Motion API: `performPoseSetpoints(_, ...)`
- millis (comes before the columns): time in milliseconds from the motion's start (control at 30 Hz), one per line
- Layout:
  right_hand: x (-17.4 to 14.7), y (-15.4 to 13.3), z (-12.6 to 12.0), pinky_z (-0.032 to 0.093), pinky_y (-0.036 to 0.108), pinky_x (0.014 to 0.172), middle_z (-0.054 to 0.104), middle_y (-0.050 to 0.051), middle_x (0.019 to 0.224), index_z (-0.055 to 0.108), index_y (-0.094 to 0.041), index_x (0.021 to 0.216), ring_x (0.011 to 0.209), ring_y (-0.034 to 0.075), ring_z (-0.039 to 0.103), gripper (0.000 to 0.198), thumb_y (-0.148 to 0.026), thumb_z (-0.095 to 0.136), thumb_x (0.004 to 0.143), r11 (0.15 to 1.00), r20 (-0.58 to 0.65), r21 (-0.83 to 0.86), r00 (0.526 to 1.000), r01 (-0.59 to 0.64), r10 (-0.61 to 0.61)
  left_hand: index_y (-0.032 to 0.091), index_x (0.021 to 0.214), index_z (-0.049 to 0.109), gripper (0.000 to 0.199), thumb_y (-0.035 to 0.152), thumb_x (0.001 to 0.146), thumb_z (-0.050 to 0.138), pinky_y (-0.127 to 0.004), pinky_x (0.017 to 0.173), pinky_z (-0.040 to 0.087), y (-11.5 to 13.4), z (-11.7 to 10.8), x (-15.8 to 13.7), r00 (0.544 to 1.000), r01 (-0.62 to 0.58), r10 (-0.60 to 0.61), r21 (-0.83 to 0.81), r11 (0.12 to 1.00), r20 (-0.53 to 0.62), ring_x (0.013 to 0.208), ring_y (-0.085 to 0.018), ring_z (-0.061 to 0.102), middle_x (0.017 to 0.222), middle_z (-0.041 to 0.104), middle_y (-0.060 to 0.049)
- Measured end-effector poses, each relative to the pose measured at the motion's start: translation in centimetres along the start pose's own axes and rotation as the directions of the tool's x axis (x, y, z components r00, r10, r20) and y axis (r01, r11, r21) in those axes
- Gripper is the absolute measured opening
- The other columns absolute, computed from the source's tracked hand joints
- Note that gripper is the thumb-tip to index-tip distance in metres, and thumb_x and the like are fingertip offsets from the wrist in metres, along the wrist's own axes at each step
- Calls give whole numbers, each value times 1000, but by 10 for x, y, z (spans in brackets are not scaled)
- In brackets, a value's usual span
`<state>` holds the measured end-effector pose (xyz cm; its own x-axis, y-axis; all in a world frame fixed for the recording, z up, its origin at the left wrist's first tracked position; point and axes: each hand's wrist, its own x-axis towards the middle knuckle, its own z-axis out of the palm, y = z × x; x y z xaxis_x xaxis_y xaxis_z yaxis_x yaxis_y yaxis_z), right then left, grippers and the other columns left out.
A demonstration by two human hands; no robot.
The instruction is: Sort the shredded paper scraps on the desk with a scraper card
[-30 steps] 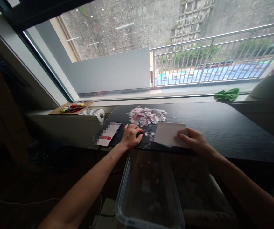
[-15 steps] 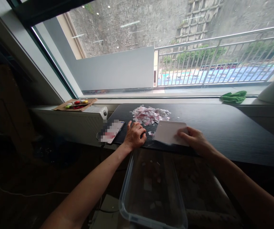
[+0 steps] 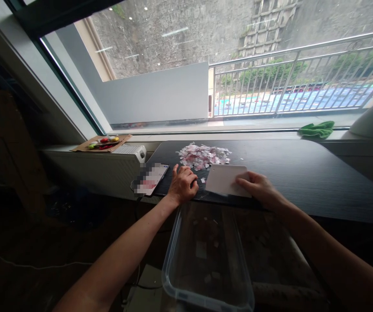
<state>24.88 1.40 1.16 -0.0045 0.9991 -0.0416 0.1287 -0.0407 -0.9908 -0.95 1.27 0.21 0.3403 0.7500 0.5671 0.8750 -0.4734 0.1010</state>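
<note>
In my right hand (image 3: 259,187) is a flat pale card (image 3: 225,180), pinched at its right edge and tilted low over the black table's front part. A heap of small white and pinkish paper scraps (image 3: 202,156) lies just beyond it. My left hand (image 3: 182,184) rests on the table near its front edge, fingers loosely bent and apart, with nothing visible in them. A few loose scraps (image 3: 203,180) lie between this hand and the card. Below the table edge is a clear plastic bin (image 3: 169,255) with several scraps inside.
A phone (image 3: 155,177) lies at the left of the black table (image 3: 290,173). Further left, a radiator (image 3: 108,164) carries cardboard with small coloured items (image 3: 105,141). A green cloth (image 3: 316,129) sits on the windowsill. A cable (image 3: 43,265) runs along the floor.
My right hand and the card have shifted slightly left. My left hand has hardly moved, and the scrap heap looks the same.
</note>
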Motion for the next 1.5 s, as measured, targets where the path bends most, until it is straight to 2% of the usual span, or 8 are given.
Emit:
performPoseSetpoints(400,-22,-23,-2,52,24,58,73,2,72,70,-16,77,62,15,65,23,-29,77,60,997,178,17,982,-75,71,21,79,66,13,21,78,53,-56,112,23,1,0,0,1000,4,-4,8,1000,-12,107,-25,55,86,66,-5)
performPoseSetpoints(467,-22,-25,-10,53,23,58,72,2,73,70,-17,78,63,15,66,20,-29,75,63,1000,136,-4,990,-17,18,21,78,66,12,21,78,53,-55,112,23,1,0,0,1000,-1,1,10,1000,-15,107,-25,55,86,66,-5)
performPoseSetpoints(567,-11,-26,-22,52,22,57,72,1,74,69,-20,82,64,14,66,15,-26,71,68,994,-40,-66,996,82,-85,21,78,65,12,21,78,53,-55,112,23,1,0,0,1000,-2,2,10,1000,-19,108,-25,55,86,66,-5)
performPoseSetpoints(667,5,-24,-25,53,22,56,72,2,73,68,-20,82,62,14,66,12,-24,69,70,990,-141,-115,985,86,-102,21,78,65,12,21,78,53,-56,112,23,1,1,0,1000,1,0,9,1000,-17,108,-26,55,86,66,-5)
performPoseSetpoints(933,5,-19,-20,53,22,54,73,3,72,68,-18,79,61,14,66,10,-25,67,71,987,-18,-121,994,106,-109,21,79,65,13,21,80,52,-57,113,22,1,-1,-1,1000,-3,3,3,1000,-15,107,-26,55,87,66,-5)
performPoseSetpoints(1100,11,-21,-17,53,23,55,73,3,75,68,-19,82,63,15,66,16,-25,70,68,987,-52,-109,991,115,-121,22,81,66,14,21,79,52,-57,112,22,2,-2,-1,1000,-6,6,0,1000,-8,109,-27,54,87,66,-5)
performPoseSetpoints(1267,11,-25,-19,50,22,50,71,2,68,68,-17,76,57,14,63,13,-23,71,65,988,30,-148,999,49,-45,22,81,66,14,21,79,53,-56,113,21,2,-2,-1,1000,1,-1,2,1000,-7,108,-26,54,87,66,-5)
performPoseSetpoints(1500,9,-22,-25,51,25,54,72,3,68,69,-20,72,58,16,64,9,-21,72,63,997,-50,-75,999,-23,19,21,81,66,14,21,78,52,-55,113,21,2,-2,-1,1000,-8,8,13,1000,-17,109,-26,54,88,66,-5)
